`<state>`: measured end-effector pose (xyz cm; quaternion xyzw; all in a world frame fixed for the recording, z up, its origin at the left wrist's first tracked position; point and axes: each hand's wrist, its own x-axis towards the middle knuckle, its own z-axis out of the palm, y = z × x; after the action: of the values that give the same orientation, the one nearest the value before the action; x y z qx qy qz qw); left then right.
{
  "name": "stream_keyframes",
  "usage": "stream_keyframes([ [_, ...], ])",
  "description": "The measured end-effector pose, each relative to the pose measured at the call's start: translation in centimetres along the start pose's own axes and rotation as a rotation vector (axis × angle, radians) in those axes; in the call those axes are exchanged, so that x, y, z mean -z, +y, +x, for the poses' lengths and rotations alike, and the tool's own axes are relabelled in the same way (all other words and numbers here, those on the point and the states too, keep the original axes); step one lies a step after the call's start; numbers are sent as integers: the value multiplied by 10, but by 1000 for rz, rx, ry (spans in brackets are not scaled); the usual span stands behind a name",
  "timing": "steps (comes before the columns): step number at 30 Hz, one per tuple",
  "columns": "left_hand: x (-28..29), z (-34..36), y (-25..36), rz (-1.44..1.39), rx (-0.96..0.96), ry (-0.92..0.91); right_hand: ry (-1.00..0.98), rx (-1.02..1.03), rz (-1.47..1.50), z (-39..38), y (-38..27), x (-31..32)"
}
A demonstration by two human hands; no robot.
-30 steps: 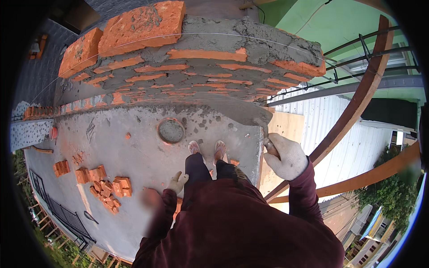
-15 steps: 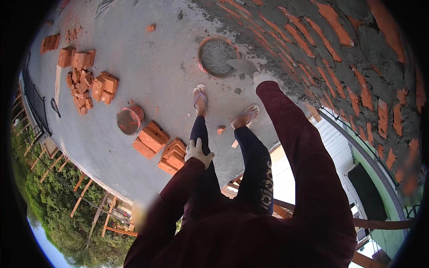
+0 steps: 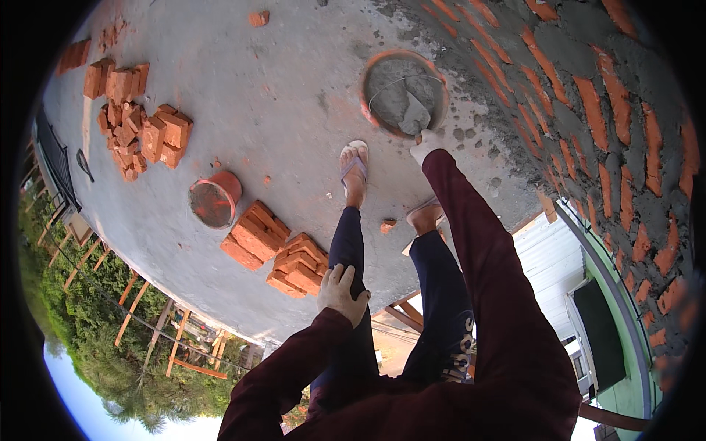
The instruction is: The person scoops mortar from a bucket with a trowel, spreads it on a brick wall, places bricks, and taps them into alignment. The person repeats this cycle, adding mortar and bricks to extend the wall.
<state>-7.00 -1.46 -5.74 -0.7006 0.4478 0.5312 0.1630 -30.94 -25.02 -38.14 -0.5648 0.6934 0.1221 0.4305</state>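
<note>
My right hand (image 3: 426,145) grips the handle of a trowel (image 3: 415,115). Its pointed blade rests in the grey mortar (image 3: 384,92) inside a round orange tub (image 3: 365,109) with a thin wire handle. My fingers on that side are closed, partly hidden by the back of the hand. Lower down, my left hand (image 3: 343,295) lies on my left leg near the knee, fingers spread and holding nothing. Both hands look covered by pale gloves or dried mortar; I cannot tell which.
A brick wall (image 3: 588,110) with rough mortar joints rises on the right. Brick stacks (image 3: 256,234) and a red bucket (image 3: 215,198) stand to the left, with more bricks (image 3: 125,125) beyond. A brick fragment (image 3: 387,226) lies between my feet. Greenery (image 3: 95,316) shows past the floor's edge.
My right hand has brought the trowel from the tub's right rim down into the mortar. The tub now appears nearer as my view shifted. My left hand stays on the leg.
</note>
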Motion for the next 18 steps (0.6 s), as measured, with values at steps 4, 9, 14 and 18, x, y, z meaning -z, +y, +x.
stream_keyframes([
  [4, 3, -4, -3, 32, 19, 28, -266, -207, 625, -7, -62, 3],
  [9, 7, 0, 0, 70, -13, 23, -368, -142, 820, -17, -26, -1],
  [14, 17, 3, 6, 135, -43, 29, -330, -47, 738, -39, 3, 21],
  [18, 35, 14, 24, 209, -90, 30, -288, 24, 638, -87, 11, 91],
])
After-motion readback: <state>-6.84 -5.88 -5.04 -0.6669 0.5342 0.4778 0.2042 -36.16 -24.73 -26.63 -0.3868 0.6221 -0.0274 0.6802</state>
